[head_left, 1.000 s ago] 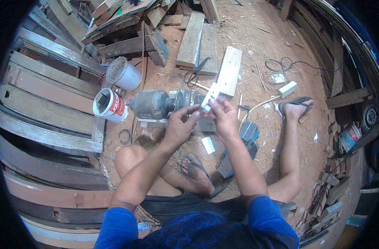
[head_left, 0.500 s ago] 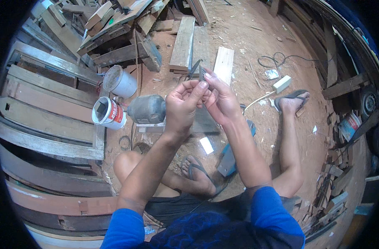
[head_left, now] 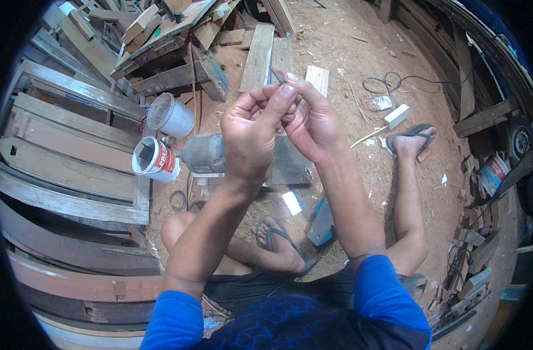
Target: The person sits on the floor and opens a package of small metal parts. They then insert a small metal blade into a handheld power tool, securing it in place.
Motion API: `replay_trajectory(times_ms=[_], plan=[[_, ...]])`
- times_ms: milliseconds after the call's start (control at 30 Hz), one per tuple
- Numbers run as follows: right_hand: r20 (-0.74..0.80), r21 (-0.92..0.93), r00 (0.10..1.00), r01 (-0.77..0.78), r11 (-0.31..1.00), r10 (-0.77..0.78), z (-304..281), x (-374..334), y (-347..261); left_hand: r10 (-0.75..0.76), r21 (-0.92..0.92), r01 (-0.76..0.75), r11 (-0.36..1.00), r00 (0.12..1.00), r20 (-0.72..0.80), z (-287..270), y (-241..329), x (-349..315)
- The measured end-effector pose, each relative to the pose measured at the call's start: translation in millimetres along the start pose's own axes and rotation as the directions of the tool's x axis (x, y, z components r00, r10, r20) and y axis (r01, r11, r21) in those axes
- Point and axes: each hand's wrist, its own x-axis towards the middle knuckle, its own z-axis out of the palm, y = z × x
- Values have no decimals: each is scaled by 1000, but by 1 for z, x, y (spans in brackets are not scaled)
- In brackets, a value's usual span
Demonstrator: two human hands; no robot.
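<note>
In front of me both hands are raised together, fingertips pinched close to each other. My left hand (head_left: 249,131) has its thumb pressed against curled fingers. Right beside it, my right hand (head_left: 320,119) is closed too, its thumb and index finger at the same spot. A small, thin, dark flat piece (head_left: 274,74) sticks up from between the fingertips; its lower part is hidden by them. Below the hands, a grey motor-like machine (head_left: 202,153) lies on the ground, joined to a dark flat plate (head_left: 291,166). A blue tool (head_left: 321,224) rests under my right forearm.
Two white buckets (head_left: 172,116) stand left of the machine. Wooden frames and boards (head_left: 74,166) fill the left side, with a timber pile (head_left: 167,49) beyond. A white power strip (head_left: 397,116) with its cord lies on the dirt floor near my right foot (head_left: 411,143).
Both hands have risen slightly and farther from me. The dark piece has turned and now shows a narrower side. My view has shifted a little.
</note>
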Motion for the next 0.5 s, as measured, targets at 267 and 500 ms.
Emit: replay_trajectory(times_ms=[267,500], plan=[[16,-10,1000,24,1000,-24,10,-1,-11,40,-11,-39,999,998,57,9,12,2],[30,-5,999,16,1000,-16,6,-2,-12,14,-40,-12,999,999,44,10,10,2]])
